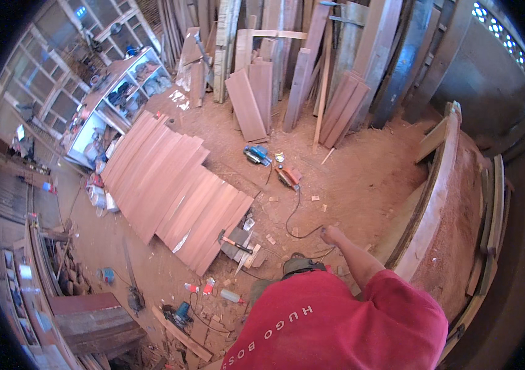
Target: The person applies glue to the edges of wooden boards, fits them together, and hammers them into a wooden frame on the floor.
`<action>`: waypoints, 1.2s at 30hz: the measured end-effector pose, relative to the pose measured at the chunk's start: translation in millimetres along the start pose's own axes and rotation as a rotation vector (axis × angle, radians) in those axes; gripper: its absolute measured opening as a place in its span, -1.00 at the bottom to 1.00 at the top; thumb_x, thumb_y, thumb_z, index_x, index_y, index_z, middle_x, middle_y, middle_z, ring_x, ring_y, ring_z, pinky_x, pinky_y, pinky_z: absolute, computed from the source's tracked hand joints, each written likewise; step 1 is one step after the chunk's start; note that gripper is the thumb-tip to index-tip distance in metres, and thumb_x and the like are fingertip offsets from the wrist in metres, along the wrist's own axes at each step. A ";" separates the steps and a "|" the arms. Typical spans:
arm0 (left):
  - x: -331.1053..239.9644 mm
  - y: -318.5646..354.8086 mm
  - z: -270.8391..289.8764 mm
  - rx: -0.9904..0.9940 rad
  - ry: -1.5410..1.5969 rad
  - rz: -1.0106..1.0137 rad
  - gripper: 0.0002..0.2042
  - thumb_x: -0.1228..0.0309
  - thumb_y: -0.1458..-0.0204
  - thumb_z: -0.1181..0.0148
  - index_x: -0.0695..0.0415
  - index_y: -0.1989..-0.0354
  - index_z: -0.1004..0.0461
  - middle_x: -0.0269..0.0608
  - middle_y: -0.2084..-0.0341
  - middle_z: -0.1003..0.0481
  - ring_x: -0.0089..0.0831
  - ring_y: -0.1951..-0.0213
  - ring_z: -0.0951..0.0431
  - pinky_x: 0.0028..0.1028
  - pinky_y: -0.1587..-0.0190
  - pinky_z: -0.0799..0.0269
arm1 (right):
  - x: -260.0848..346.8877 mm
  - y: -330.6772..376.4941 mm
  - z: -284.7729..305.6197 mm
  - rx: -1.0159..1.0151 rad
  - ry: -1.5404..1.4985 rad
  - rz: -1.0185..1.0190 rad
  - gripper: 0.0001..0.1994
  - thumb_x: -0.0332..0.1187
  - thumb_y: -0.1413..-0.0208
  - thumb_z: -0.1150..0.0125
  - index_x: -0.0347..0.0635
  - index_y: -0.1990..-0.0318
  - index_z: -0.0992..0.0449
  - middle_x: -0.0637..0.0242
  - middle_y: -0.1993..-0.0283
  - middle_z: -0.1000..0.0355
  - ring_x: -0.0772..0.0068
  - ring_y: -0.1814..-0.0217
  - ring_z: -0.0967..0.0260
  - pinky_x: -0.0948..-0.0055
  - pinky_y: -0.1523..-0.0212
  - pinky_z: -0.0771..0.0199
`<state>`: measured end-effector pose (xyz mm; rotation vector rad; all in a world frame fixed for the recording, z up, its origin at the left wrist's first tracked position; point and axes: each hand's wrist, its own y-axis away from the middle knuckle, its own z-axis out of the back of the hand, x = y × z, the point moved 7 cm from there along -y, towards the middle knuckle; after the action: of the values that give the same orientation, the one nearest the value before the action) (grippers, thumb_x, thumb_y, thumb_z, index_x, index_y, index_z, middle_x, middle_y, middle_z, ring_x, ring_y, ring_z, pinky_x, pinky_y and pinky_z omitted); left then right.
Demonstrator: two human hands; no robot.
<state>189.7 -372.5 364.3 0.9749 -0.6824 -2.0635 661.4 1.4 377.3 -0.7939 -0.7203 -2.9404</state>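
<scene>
Person's right hand [330,235]: fingers curled at black cord [288,223], can't tell if gripping. Left hand out of view, grip unknown. Cord runs over floor [361,182] to orange power tool [287,177], near blue power tool [257,155]. Red shirt [355,324]: pale block lettering, upside down. Red-and-white packet [209,287]: too small to read.

A bare right hand [331,235], fingers curled in, ends a forearm [361,263] stretched forward from a short red fabric sleeve [401,299].
</scene>
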 end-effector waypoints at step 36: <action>-403.7 365.9 504.3 -1.858 0.048 -0.869 -0.76 0.35 -0.24 0.01 0.30 0.15 -0.45 -0.13 0.22 -0.49 -0.40 0.16 -0.46 -0.38 0.05 -0.34 | 44.0 -126.6 -35.0 0.280 -0.039 0.262 -0.69 -0.30 -0.12 -0.16 -0.33 0.06 -0.45 0.17 0.43 -0.49 0.36 0.54 -0.49 0.32 0.59 -0.52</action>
<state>102.1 -189.8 1078.5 0.0627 1.7617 -2.0951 590.4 104.0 317.2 -0.8476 -0.9252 -2.5286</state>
